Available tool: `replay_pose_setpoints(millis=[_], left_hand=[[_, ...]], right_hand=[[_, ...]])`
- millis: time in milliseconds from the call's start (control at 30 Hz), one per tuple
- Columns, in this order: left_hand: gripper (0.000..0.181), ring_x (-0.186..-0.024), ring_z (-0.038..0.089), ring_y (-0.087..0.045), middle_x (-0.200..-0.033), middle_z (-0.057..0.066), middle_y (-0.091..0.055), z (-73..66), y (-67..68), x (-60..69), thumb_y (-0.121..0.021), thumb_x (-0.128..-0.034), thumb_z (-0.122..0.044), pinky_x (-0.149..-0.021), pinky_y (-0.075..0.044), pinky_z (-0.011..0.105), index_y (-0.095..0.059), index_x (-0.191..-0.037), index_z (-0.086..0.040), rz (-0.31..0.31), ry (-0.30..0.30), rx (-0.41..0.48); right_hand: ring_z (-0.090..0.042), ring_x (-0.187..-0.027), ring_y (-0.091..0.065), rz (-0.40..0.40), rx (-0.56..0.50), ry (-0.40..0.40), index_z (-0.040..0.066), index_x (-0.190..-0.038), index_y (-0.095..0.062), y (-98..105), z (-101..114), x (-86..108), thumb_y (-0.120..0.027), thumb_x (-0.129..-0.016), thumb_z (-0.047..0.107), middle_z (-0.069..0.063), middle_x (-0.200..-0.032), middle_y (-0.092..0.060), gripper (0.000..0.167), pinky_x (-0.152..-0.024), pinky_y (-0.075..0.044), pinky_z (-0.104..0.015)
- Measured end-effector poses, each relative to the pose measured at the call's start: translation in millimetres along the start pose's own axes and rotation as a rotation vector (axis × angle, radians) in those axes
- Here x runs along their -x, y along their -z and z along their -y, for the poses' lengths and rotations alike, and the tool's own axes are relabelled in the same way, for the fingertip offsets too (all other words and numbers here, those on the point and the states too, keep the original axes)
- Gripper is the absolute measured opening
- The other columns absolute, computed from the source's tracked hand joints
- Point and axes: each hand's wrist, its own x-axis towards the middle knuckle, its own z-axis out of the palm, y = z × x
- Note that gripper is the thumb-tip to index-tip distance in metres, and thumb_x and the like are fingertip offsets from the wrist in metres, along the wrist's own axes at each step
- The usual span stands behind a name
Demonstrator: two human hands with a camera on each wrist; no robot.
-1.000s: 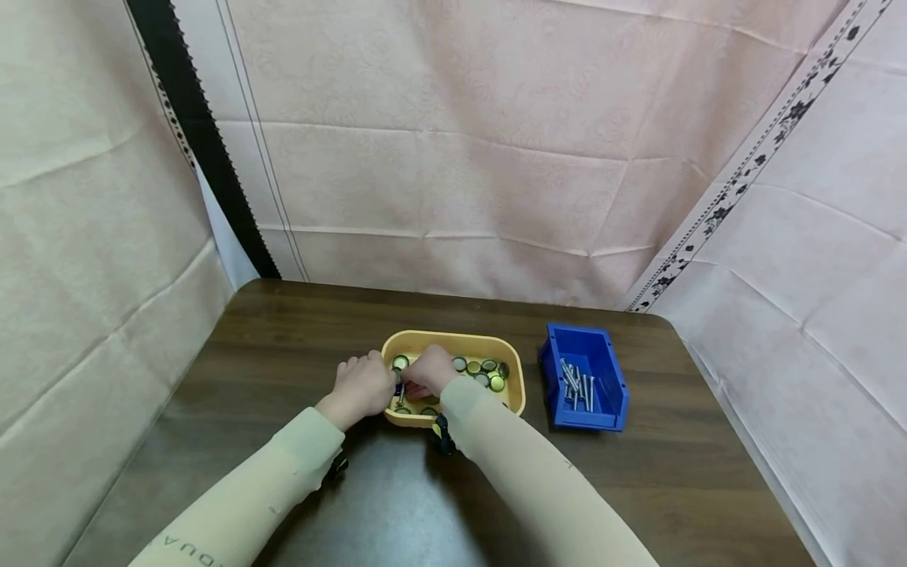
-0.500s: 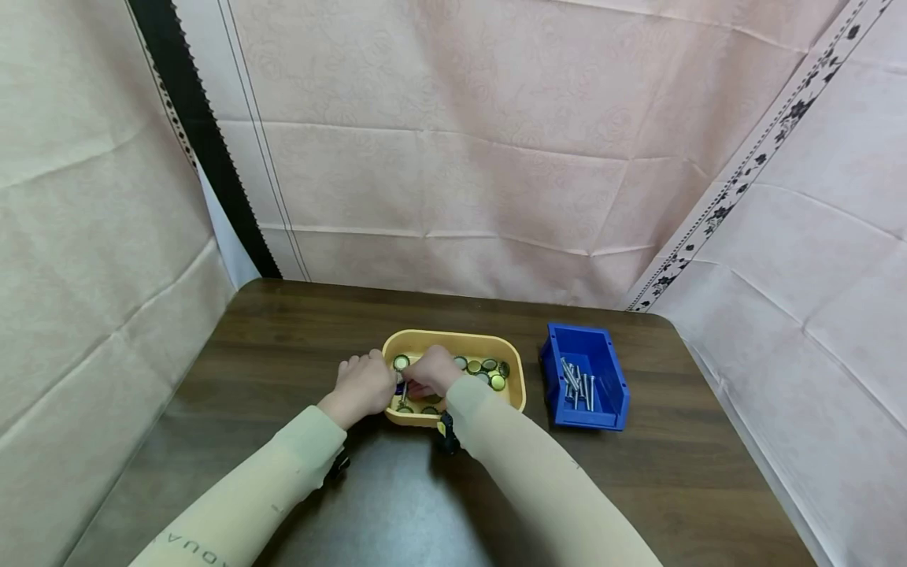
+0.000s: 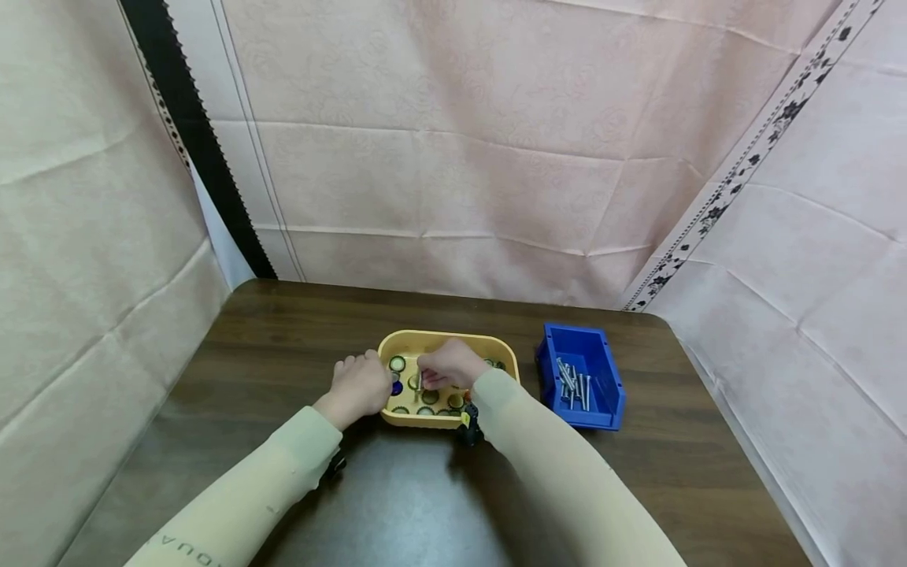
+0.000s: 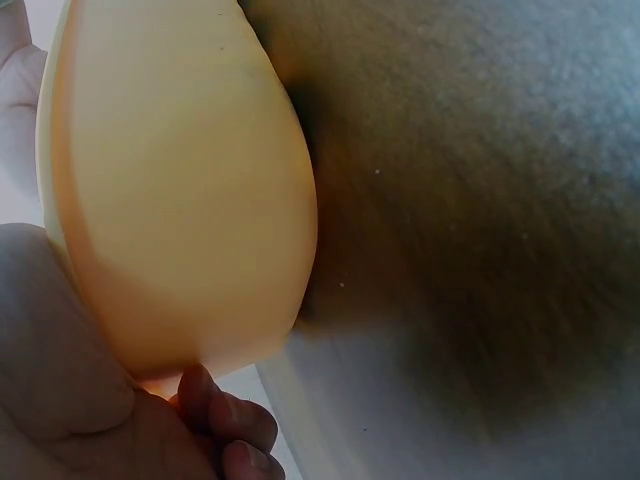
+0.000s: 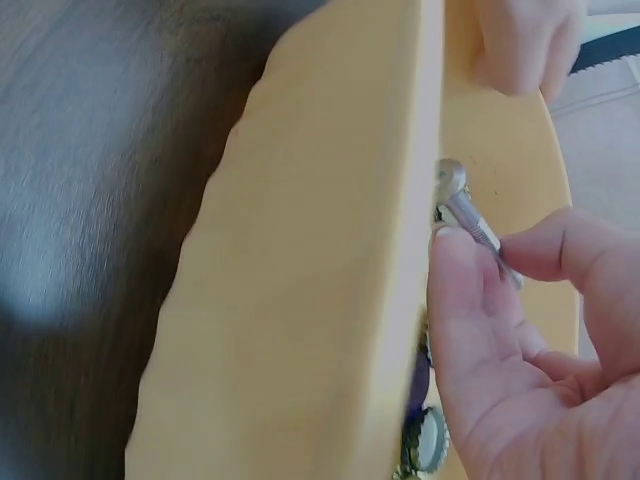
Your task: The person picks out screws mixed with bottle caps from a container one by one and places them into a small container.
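My left hand [image 3: 361, 384] grips the left end of a yellow plastic tray [image 3: 425, 422]. In the left wrist view its curled fingers [image 4: 235, 420] lie at the tray's end wall. Inside the tray are several bottle caps [image 3: 430, 397], one of them blue [image 3: 397, 387]. Above these caps, my right hand [image 3: 453, 364] pinches a silver bolt [image 5: 465, 210] between thumb and fingers. The bolt's round head points away from the fingertips in the right wrist view. My right hand and sleeve hide part of the tray's right half.
To the right of the tray stands a blue bin [image 3: 612, 409] holding several silver bolts [image 3: 572, 382]. Both containers sit on a dark wooden table [image 3: 397, 504]. Pale cloth [image 3: 453, 157] hangs behind the table and along both sides.
My right hand has moved right inside the tray, holding the bolt. More caps show at the tray's left and front. My left hand stays on the tray's end.
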Motion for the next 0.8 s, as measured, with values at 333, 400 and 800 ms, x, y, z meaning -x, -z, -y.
replay_pose_setpoints(millis=[333,400,800], left_hand=[[0.036,-0.082,0.033,-0.045,-0.079,0.014,-0.050,0.8,0.8,0.7,-0.042,-0.1003,-0.031,-0.080,-0.034,0.049,-0.048,-0.102,0.004,0.017,-0.001,0.009],[0.037,-0.082,0.033,-0.045,-0.079,0.013,-0.050,0.9,0.9,0.3,-0.043,-0.1001,-0.032,-0.080,-0.034,0.049,-0.048,-0.102,0.004,0.019,0.000,0.009],[0.039,-0.084,0.033,-0.046,-0.082,0.014,-0.051,0.3,4.2,1.4,-0.045,-0.1000,-0.033,-0.082,-0.034,0.050,-0.048,-0.105,0.005,0.034,0.007,0.021]], right_hand=[[-0.019,-0.069,-0.065,0.089,-0.030,0.032,-0.009,-0.095,-0.066,30.0,-1.0,7.8,-0.061,-0.092,0.018,-0.014,-0.082,-0.066,0.028,-0.093,-0.045,-0.050],[-0.018,-0.072,-0.064,0.108,-0.071,0.035,-0.011,-0.104,-0.063,36.9,-0.9,10.7,-0.061,-0.092,0.016,-0.014,-0.087,-0.066,0.029,-0.096,-0.042,-0.051],[-0.021,-0.081,-0.065,0.008,-0.064,0.094,-0.009,-0.121,-0.058,72.7,-13.0,24.1,-0.063,-0.092,0.013,-0.022,-0.108,-0.063,0.036,-0.090,-0.048,-0.045]])
